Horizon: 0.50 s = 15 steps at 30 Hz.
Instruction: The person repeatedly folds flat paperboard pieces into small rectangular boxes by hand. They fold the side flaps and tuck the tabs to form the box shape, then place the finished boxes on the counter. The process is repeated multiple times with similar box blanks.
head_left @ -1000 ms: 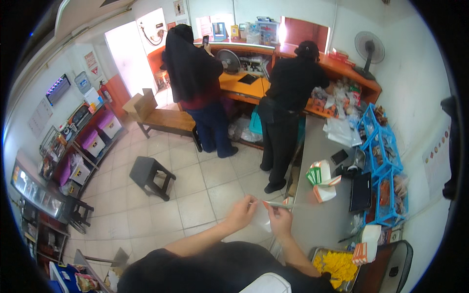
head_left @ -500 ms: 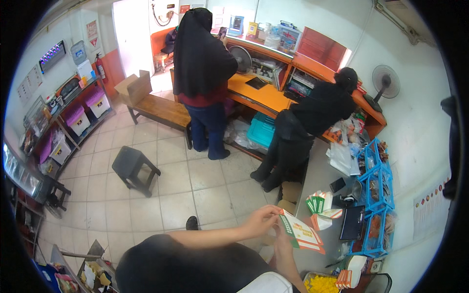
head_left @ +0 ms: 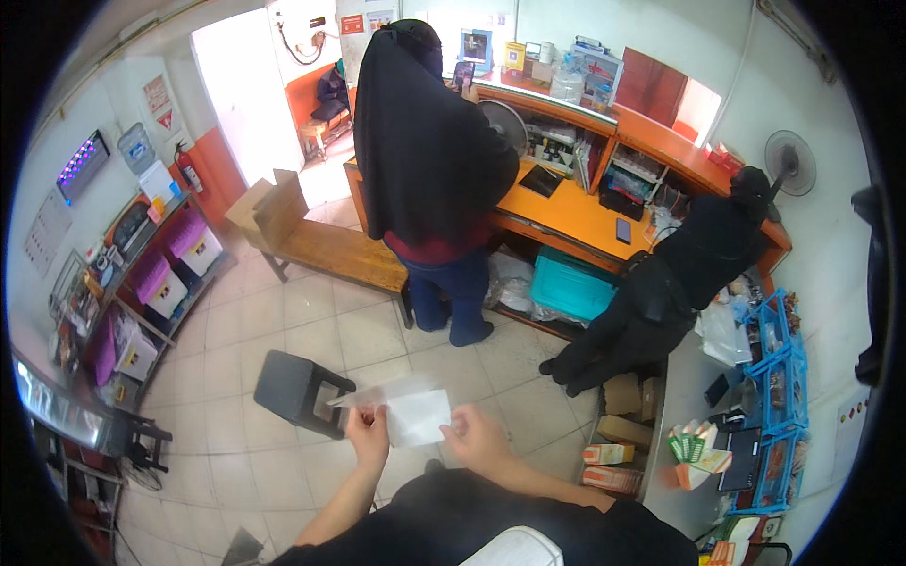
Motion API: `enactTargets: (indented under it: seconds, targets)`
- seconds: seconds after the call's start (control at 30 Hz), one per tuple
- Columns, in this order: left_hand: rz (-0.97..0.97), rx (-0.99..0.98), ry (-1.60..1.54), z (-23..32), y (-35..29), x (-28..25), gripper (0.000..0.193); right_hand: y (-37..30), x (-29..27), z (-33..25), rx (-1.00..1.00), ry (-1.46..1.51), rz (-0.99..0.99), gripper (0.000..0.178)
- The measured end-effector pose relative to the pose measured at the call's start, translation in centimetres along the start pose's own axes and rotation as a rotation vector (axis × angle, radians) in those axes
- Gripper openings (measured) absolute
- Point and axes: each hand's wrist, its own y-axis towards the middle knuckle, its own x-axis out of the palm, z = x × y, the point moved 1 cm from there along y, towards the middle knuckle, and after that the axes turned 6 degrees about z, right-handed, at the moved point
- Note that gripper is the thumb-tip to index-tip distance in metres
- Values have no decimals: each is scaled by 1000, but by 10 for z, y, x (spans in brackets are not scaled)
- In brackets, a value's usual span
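Note:
Low in front of my body, a piece of white paper (head_left: 419, 421) is stretched between my two hands, its plain side showing. A second, blurred flap or sheet (head_left: 401, 386) slants off behind it; whether the two are joined I cannot tell. On the left, my left hand (head_left: 369, 436) pinches the paper by its edge with thumb and fingers. The right edge is gripped by my right hand (head_left: 478, 438), fingers bent toward the thumb. The black stool (head_left: 294, 389) stands on the floor beyond my left hand.
To my right, a grey counter (head_left: 686, 401) carries green-and-orange printed papers (head_left: 696, 451), a dark tablet-like panel (head_left: 740, 460) and blue baskets (head_left: 781, 404). Boxes (head_left: 609, 454) sit underneath. One person (head_left: 434, 141) stands holding a phone; another (head_left: 694, 269) leans over the counter. A wooden bench (head_left: 344, 253) is farther left.
My hands have moved left, away from the counter, and spread apart. The paper's green-and-orange printed side showed before; now a white side does. The person at the counter has shifted posture.

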Motion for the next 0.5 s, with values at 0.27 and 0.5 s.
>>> enactTargets:
  seconds: [0.27,0.5]
  targets:
    - [156,-367,-235,-59,107,18,26,200,76,50,86,316,-61,30]
    - [286,-675,-516,-50,207,41,21,354,100,25,-101,414,-253,26]
